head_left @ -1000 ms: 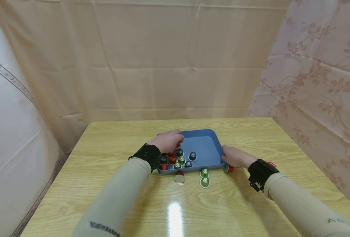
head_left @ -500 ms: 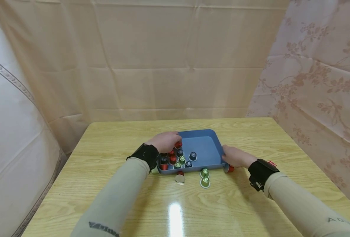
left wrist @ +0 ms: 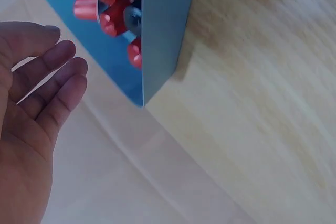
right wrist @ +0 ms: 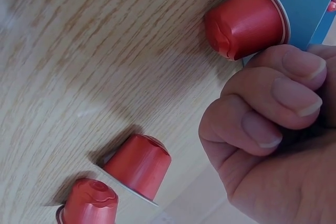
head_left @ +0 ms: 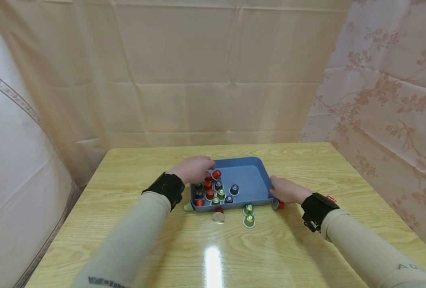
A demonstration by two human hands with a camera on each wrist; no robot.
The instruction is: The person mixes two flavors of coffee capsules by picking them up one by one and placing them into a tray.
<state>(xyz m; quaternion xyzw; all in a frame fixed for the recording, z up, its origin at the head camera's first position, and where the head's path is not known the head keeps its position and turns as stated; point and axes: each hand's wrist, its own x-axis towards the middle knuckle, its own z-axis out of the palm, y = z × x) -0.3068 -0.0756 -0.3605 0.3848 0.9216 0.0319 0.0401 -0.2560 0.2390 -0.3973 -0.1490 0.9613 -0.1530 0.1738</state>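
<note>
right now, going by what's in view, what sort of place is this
Possibly a curtained-off tabletop workspace: beige cloth hangs behind the wooden table, and flowered fabric hangs along the right side.

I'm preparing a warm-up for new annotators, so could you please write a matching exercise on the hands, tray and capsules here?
1. Capsules
2. Tray
3. Left hand
4. Right hand

A. At the tray's right end
B. Blue, with a raised rim
C. At the tray's left end
D. Some in the tray, some on the table

Pairs: 1-D, 2-B, 3-C, 4-A
</note>
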